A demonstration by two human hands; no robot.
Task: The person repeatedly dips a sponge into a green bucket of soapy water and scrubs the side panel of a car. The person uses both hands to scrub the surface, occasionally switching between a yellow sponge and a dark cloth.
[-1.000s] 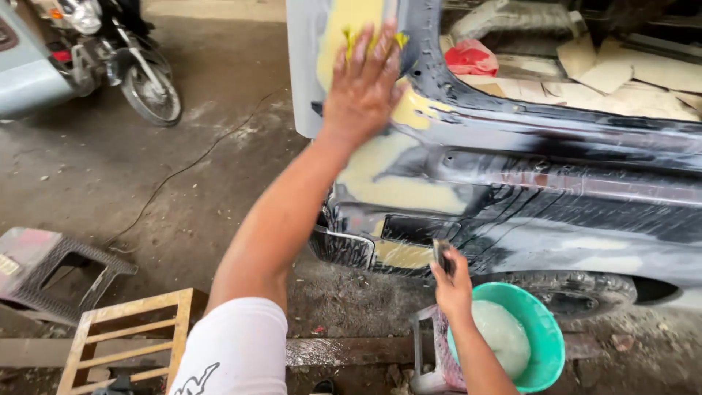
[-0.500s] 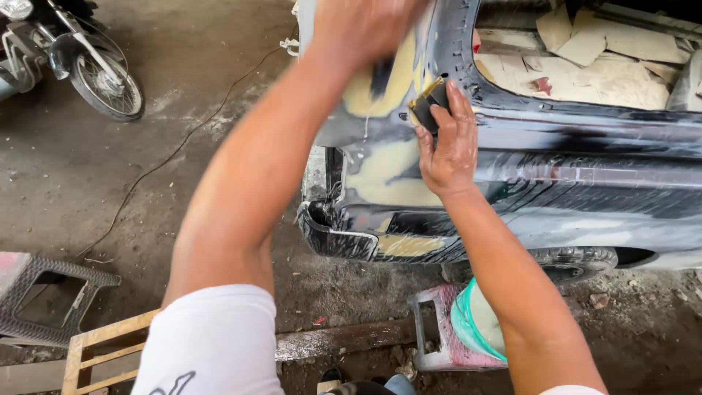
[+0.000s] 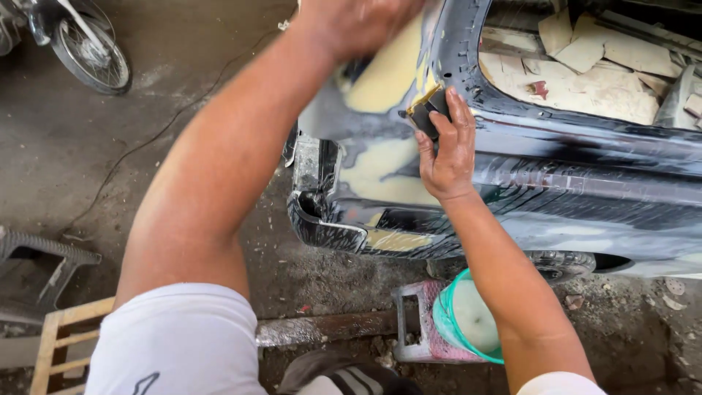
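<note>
A dark car body (image 3: 570, 190) with patches of yellow filler (image 3: 387, 73) fills the right and middle. My right hand (image 3: 447, 150) presses a small dark spreader (image 3: 425, 111), loaded with yellow filler, against the panel near the window edge. My left hand (image 3: 358, 22) is blurred at the top of the frame and lies on the same filler patch; whether it holds anything is unclear. My left arm crosses the frame from the white sleeve at the bottom.
A green bowl (image 3: 468, 322) of pale paste sits on a pink stool (image 3: 413, 322) below the car. A motorcycle wheel (image 3: 91, 55) is at top left. A grey plastic stool (image 3: 36, 271) and a wooden frame (image 3: 62, 340) stand at bottom left on the dirty concrete floor.
My right hand rose from the green bowl to the panel with the spreader. The view shifted closer to the car, and my left hand slid up toward the frame's top edge.
</note>
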